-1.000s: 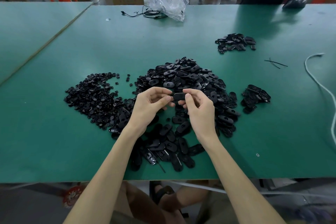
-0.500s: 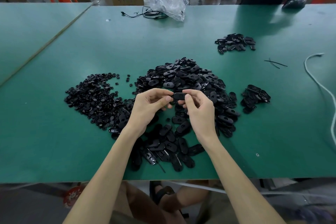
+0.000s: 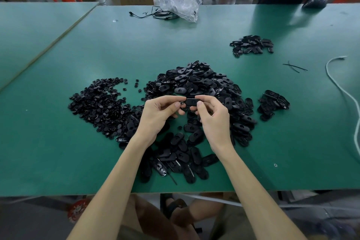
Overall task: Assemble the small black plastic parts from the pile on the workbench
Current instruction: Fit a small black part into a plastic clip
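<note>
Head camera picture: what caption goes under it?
Left hand pinches a small piece beside the oval black part held in the right hand, above the pile.

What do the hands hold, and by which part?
Right hand pinches an oval black part by one end; left hand pinches a small dark piece beside it.

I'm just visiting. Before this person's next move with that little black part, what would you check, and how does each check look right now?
1. The right hand pinches the oval shell: ok.
2. The left hand pinches a small round piece at the shell's end: ok.
3. Piece seated in the shell: cannot tell, fingers hide the joint.
4. More shells in the big pile just behind the hands: ok.
5. More round pieces in the left heap beside the left hand: ok.
</note>
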The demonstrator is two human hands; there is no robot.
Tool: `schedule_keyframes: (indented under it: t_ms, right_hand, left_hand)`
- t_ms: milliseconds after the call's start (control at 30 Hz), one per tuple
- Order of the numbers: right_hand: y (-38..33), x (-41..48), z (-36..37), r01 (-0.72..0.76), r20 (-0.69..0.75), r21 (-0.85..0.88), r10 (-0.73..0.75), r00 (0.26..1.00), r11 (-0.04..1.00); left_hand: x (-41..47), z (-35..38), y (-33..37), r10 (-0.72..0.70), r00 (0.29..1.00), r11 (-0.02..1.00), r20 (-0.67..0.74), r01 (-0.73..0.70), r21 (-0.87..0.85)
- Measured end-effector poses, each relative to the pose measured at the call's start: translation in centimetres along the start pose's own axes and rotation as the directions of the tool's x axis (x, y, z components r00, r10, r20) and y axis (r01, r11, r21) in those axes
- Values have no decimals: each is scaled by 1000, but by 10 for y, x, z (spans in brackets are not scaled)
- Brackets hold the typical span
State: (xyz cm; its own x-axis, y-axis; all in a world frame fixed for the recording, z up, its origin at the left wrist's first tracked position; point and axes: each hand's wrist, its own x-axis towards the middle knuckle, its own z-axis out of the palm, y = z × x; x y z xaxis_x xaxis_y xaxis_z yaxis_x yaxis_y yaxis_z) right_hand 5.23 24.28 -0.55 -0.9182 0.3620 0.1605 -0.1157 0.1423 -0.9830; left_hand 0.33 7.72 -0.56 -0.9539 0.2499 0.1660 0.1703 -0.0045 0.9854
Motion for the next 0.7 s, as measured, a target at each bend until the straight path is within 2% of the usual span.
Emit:
schedule_keyframes:
  t_ms: [233,367,700]
  right_hand:
    - [1,0,0,2,0,-6,-2,1000,1000]
    - [1,1,-1,5,4,-9,-5,1000,1000]
    - [5,3,0,48,14,-68,-47,999,996]
  left_hand:
    - [1,1,2,5,1000,1000,-25,-5,7]
    - [1,5,2,1,998,998,-63,3,70]
    - [1,11,5,21,999,983,-34,-14,181]
